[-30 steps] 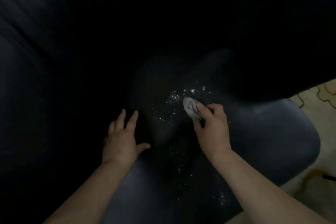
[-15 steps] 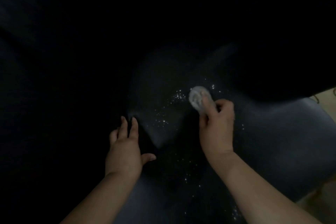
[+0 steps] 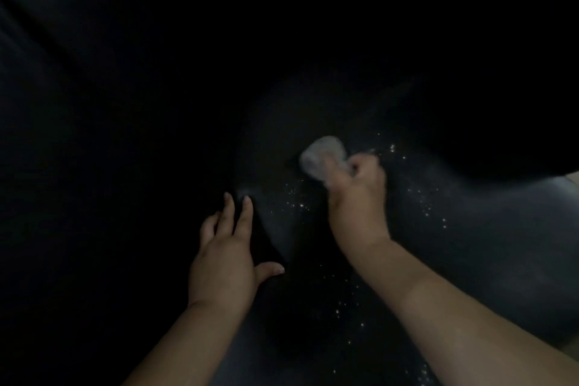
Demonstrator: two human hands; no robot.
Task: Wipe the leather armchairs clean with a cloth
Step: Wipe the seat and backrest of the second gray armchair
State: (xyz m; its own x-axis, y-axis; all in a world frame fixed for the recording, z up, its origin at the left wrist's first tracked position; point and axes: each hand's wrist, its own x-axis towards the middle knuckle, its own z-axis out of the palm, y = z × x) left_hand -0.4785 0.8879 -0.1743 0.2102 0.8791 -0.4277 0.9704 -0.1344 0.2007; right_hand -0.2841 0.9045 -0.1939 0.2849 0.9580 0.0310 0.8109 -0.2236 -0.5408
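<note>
Since a second ago our right hand (image 3: 357,197) has slid the one cloth (image 3: 322,155) farther up the armchair (image 3: 470,244) seat, clenched around it; our left hand (image 3: 224,260) rests flat, fingers spread. We read no writing.

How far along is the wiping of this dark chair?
Little looks done: white specks dot the armchair seat around both hands. In hand: the right hand grips a pale cloth on the leather, while the left hand rests flat. Left: the speckled patches; the dark rest cannot be judged.
</note>
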